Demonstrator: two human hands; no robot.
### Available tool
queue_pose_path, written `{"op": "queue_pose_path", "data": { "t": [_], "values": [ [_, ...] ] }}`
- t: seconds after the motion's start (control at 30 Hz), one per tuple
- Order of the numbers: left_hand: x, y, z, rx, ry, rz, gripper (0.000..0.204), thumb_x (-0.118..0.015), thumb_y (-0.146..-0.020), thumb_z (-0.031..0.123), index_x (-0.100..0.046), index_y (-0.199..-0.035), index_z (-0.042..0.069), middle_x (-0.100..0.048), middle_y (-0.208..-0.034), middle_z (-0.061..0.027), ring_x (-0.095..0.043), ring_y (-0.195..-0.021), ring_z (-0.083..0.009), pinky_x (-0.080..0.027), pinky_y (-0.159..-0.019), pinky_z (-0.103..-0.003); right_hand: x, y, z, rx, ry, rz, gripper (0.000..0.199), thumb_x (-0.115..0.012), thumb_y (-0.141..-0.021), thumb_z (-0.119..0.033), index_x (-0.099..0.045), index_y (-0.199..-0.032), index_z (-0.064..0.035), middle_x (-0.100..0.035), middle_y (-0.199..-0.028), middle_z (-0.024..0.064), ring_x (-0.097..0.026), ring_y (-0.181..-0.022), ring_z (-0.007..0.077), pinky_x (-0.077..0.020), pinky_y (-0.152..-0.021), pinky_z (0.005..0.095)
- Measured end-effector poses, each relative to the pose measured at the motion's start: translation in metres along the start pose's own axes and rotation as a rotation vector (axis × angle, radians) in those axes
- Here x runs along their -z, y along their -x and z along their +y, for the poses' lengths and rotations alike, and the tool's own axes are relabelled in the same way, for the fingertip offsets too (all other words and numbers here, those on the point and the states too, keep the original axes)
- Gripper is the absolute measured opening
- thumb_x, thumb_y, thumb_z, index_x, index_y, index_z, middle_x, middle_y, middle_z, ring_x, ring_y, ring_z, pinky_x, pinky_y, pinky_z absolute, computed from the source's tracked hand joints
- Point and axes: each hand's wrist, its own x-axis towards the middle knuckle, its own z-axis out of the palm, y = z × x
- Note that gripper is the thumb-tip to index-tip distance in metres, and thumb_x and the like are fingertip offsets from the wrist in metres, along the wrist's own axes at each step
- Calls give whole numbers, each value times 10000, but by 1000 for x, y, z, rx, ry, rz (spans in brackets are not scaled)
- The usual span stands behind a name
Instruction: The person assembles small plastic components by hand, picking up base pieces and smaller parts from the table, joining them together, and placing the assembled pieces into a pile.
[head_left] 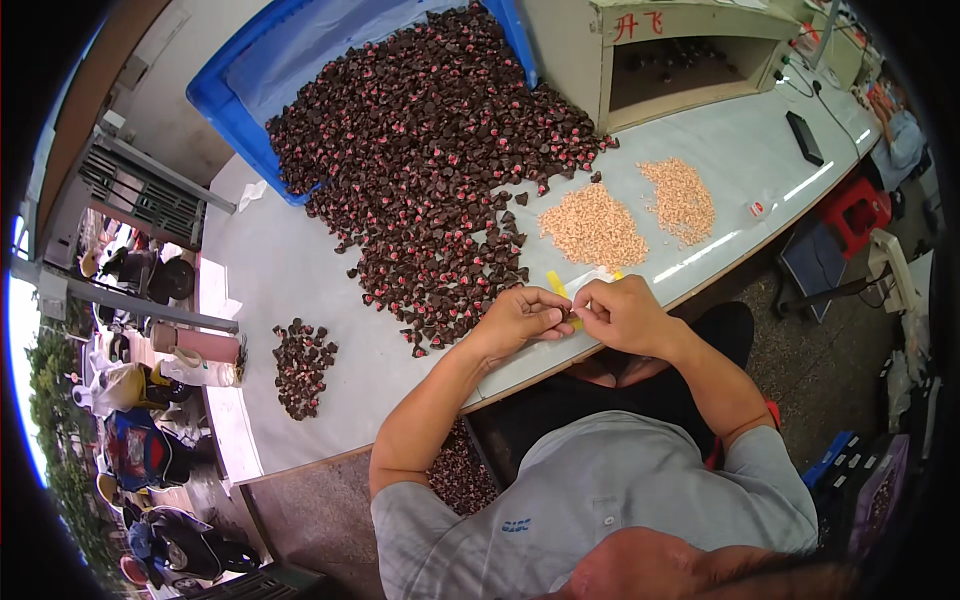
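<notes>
My left hand (520, 322) and my right hand (625, 315) meet at the table's front edge, fingertips almost touching. Both are closed in a pinch; what lies between the fingers is too small and covered to make out. Yellow strips (556, 283) lie on the table just beyond and under the fingertips. Past my right hand is a pile of tiny peach-coloured pieces (595, 228), with a second such pile (680, 203) to its right. A large heap of small dark brown knob-like parts (420, 150), many with pink-red centres, spreads beyond my left hand.
The heap spills from a tipped blue bin (235, 125). A smaller pile of dark parts (303, 368) sits at the left. At the back stands an open-fronted pale box (600, 60). A black oblong object (803, 138) lies far right, near a red stool (858, 212) and another person (898, 145).
</notes>
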Motion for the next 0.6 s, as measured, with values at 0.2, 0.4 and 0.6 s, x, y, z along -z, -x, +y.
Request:
{"op": "queue_pose_path", "data": {
  "t": [0.2,0.4,0.6],
  "values": [
    [1,1,0,-13,-7,-2,259,-608,-952,97,-591,-1165,-50,-674,-1063,-133,-691,-937,-175,-562,-791,-229,-6,0,3,28,30,9,79,-669,-775,-75,-611,-830,-76,-590,-555,49,-605,-480,224,-455,-452,328],
    [2,1,-1,-14,2,-3,250,-611,-947,80,-596,-1159,-52,-675,-1054,-130,-687,-930,-171,-561,-799,-229,-17,2,4,93,92,59,97,-681,-761,-81,-596,-803,-65,-594,-561,69,-613,-495,254,-468,-461,358],
    [3,-2,-4,-22,-2,50,223,-619,-934,45,-614,-1131,-60,-677,-1053,-142,-685,-933,-186,-565,-820,-249,-27,9,7,222,199,146,92,-684,-769,-83,-601,-802,-59,-598,-569,93,-611,-497,272,-468,-463,358]
  ]
}}
